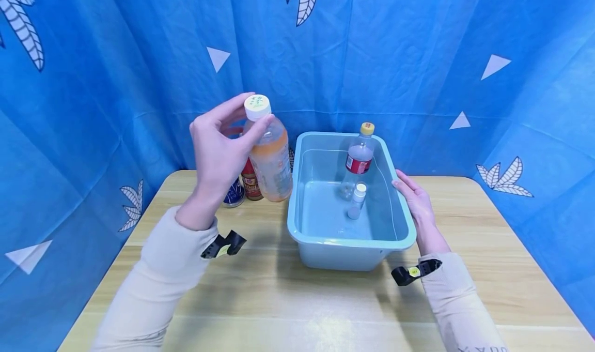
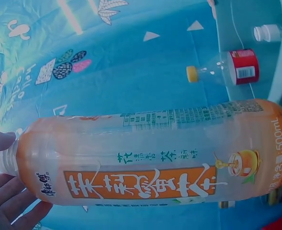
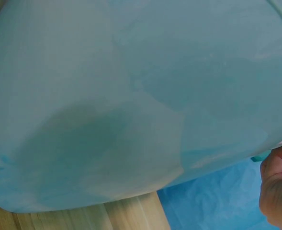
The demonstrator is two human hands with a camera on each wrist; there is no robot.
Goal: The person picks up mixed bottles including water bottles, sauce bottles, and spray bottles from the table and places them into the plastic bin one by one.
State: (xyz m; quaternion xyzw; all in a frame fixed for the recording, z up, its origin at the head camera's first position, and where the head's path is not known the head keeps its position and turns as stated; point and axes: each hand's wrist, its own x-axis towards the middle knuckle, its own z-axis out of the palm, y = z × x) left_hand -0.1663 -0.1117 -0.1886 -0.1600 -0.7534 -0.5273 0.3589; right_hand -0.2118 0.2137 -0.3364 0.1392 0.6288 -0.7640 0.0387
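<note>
The left grip (image 1: 220,148) is closed round the neck of a clear bottle with an orange label (image 1: 273,168), thumb and fingers just below the white cap. The bottle hangs cap up at the left side of a pale blue basin (image 1: 341,255); whether its base touches the rim I cannot tell. The right grip (image 1: 415,199) clasps the basin's right rim, seemingly to steady it.

The step in hand looks like a carry towards the basin. From here, a move inside would call for lifting the base clear of the left rim, shifting right, and lowering into the open left part of the floor.

Inside, a yellow-capped bottle (image 1: 359,163) leans at the far right, with a small white-capped bottle (image 1: 356,204) nearer; both could be knocked by a careless placement. Left of the basin, partly hidden behind the held bottle, a red can (image 1: 251,184) and a blue can (image 1: 234,194) stand on the tabletop (image 1: 260,305). A blue patterned cloth (image 1: 395,57) hangs behind.
</note>
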